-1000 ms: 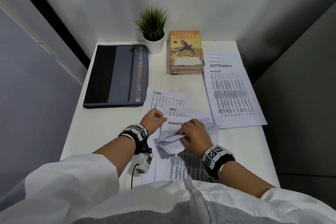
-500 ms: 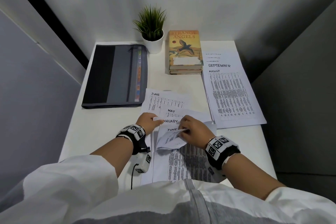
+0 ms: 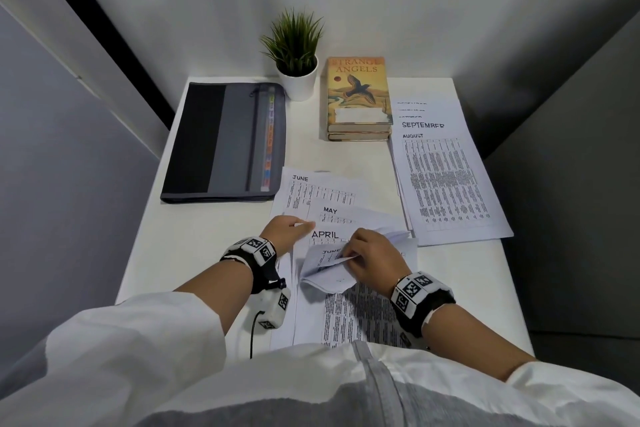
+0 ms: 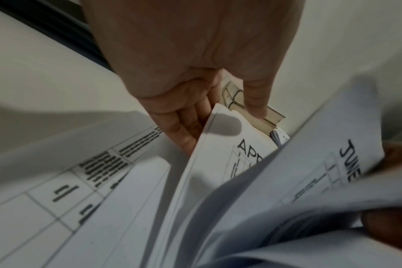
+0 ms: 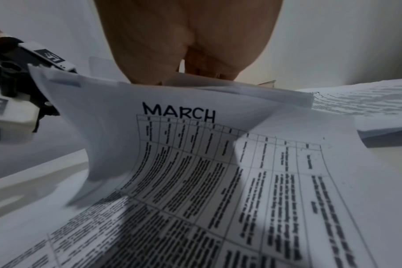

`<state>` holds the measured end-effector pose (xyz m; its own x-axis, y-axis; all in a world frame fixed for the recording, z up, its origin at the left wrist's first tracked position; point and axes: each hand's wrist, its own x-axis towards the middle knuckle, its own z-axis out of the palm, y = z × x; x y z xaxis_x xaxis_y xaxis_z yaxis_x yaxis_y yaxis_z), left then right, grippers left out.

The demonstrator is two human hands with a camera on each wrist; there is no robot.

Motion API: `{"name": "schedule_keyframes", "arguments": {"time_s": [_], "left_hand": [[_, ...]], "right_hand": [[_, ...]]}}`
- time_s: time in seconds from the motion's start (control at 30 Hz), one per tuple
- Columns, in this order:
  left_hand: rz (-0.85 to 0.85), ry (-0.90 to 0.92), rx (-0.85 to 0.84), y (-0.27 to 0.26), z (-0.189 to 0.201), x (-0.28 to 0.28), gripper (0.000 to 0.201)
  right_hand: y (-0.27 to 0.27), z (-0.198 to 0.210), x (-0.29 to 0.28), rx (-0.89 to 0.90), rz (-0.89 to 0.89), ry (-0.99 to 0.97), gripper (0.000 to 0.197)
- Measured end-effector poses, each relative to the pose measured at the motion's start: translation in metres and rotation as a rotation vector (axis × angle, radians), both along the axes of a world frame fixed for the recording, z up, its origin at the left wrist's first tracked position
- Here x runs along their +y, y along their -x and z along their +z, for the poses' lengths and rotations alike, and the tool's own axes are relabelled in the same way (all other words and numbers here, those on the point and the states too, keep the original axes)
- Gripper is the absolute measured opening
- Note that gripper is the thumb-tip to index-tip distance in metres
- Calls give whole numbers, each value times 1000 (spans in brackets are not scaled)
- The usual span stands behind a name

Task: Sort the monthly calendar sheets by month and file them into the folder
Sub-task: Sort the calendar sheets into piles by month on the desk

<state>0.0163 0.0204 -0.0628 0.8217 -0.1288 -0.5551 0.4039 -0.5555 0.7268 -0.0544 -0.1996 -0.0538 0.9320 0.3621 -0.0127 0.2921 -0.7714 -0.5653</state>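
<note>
White calendar sheets lie fanned near the table's front: JUNE (image 3: 311,191), MAY (image 3: 346,213), then APRIL (image 3: 325,235) (image 4: 248,150). My left hand (image 3: 304,226) (image 4: 220,123) pinches the APRIL sheet's top left corner, fingers under it and thumb above. My right hand (image 3: 349,258) (image 5: 195,72) grips the bent-back top edges of several sheets; a second JUNE heading (image 3: 330,251) (image 4: 349,157) shows on the bundle. Below it a MARCH sheet (image 5: 179,112) curls up. The dark grey folder (image 3: 225,142) lies zipped at the back left, apart from both hands.
A stack of sheets with AUGUST on top and SEPTEMBER above it (image 3: 446,184) lies at the right. Two stacked books (image 3: 358,94) and a small potted plant (image 3: 298,45) stand at the back. Bare table (image 3: 207,236) shows left of the hands.
The right hand drew back toward me with the bent sheets. The heading shown between the hands went from JANUARY to APRIL. The left hand stayed at the sheet corner.
</note>
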Motion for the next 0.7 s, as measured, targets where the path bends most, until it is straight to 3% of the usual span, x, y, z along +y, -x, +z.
{"name": "schedule_keyframes", "arguments": {"time_s": [0.13,0.27,0.5,0.7], "left_hand": [[-33,-60,4,1,2,1,23],[-20,-9,-17,4,3,-3,15],[34,-12,-25,4,3,0,20],[28,-31,-22,3,4,2,15]], "right_hand": [[-1,-2,-1,31,12,-9,8],[-2,-5,1,31,13,-21,7],[-2,0,3,-68,38,42,7],[-6,3,5,21,58,-2,10]]}}
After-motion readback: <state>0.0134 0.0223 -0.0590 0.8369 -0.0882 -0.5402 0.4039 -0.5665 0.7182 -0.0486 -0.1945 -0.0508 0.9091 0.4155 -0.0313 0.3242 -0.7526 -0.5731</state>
